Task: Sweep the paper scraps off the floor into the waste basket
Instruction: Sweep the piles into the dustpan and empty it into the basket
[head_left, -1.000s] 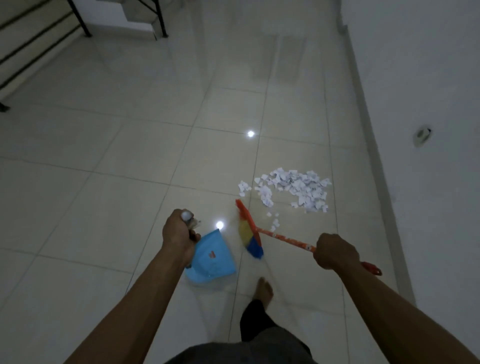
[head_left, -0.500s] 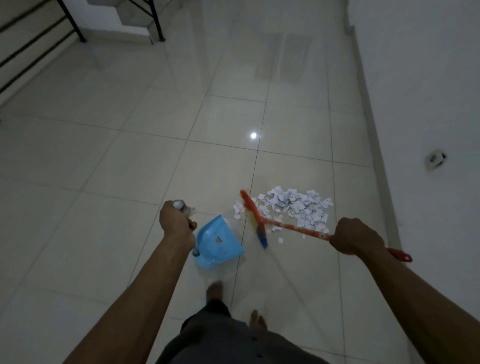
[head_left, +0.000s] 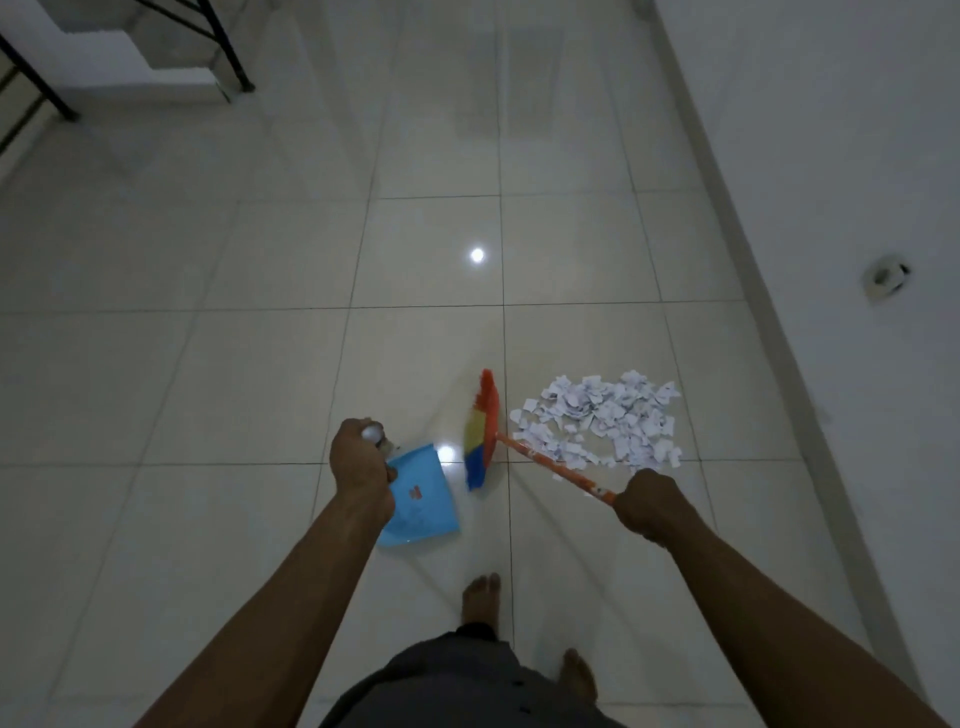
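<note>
A pile of white paper scraps (head_left: 602, 418) lies on the tiled floor near the right wall. My right hand (head_left: 649, 506) grips the orange handle of a small broom (head_left: 483, 434) whose yellow, blue and orange bristles stand just left of the pile. My left hand (head_left: 361, 462) is closed on the handle of a light blue dustpan (head_left: 421, 501), which rests on the floor left of the broom head. No waste basket is in view.
A white wall (head_left: 831, 208) with a round fitting (head_left: 885, 273) runs along the right. Black metal railing legs (head_left: 228, 57) and a step stand at the far left. My bare feet (head_left: 480, 597) are just behind the dustpan on glossy tiles.
The broom head has swung from the pile's near side to its left edge, and the scraps are gathered tighter. My view has tilted and shifted; the dustpan stays by my left hand.
</note>
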